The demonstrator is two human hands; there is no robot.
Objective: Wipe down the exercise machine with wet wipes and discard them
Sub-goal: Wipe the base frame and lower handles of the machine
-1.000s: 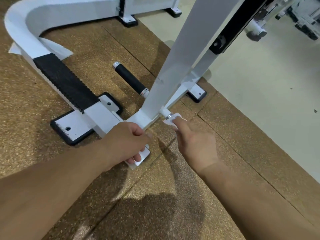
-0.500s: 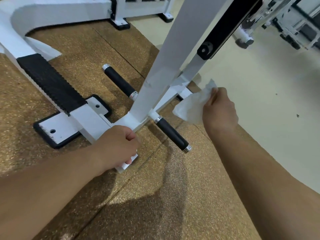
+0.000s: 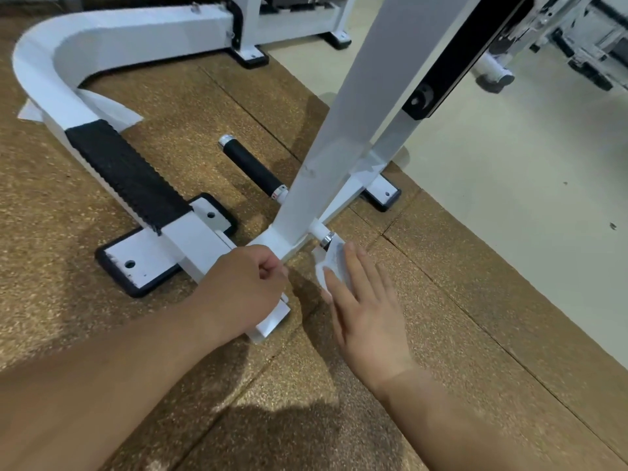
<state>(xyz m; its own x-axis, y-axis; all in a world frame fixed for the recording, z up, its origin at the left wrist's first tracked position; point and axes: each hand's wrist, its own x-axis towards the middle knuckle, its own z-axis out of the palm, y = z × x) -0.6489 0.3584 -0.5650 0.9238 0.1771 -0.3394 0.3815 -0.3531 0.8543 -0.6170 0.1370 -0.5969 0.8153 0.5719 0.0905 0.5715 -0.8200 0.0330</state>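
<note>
The white exercise machine's slanted upright (image 3: pixel 339 130) meets its base bar in the middle of the view. My left hand (image 3: pixel 244 287) grips the near end of that base bar (image 3: pixel 272 321), fingers curled round it. A white wet wipe (image 3: pixel 328 258) lies over the near side peg (image 3: pixel 321 231), and only the peg's white stub and chrome ring show. My right hand (image 3: pixel 367 311) lies flat on the wipe with straight fingers, pressing it onto the peg. The matching black peg (image 3: pixel 253 168) sticks out on the far side.
A black ribbed tread (image 3: pixel 125 171) covers the curved white frame at left, ending at a bolted foot plate (image 3: pixel 136 263). White paper (image 3: pixel 112 107) lies under the curve. Brown rubber mats meet a pale smooth floor (image 3: pixel 509 164) at right. Another machine (image 3: pixel 577 35) stands at top right.
Half a second ago my right hand held the wipe up in the air to the right of the bare black peg. It has come back down, and the wipe now covers the peg.
</note>
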